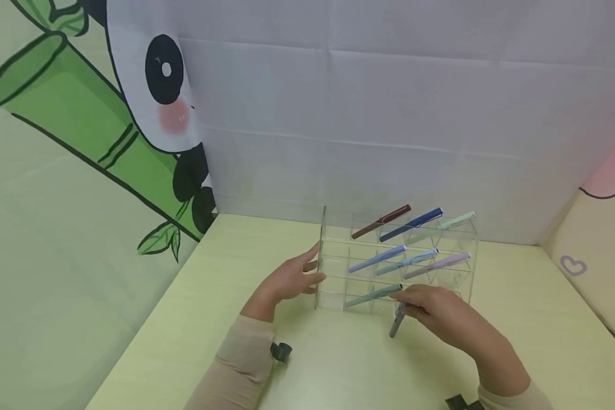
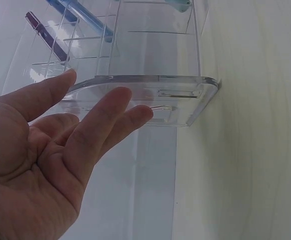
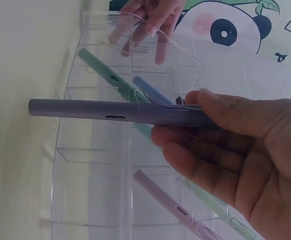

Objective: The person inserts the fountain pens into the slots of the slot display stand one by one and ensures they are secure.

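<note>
A clear acrylic pen rack stands on the table, with pens leaning in its tiers. My left hand is at the rack's left side panel; in the left wrist view its fingers are spread and loosely bent, and I cannot tell whether they press on the panel. My right hand pinches a grey-purple pen between thumb and fingers, in front of the lowest tier. Beside it in that tier leans a green pen. The right hand covers part of the rack's lower right corner.
The top tier holds a maroon pen, a dark blue pen and a pale green pen. Below lie a periwinkle pen, a light blue pen and a lilac pen. A white cloth backdrop rises behind.
</note>
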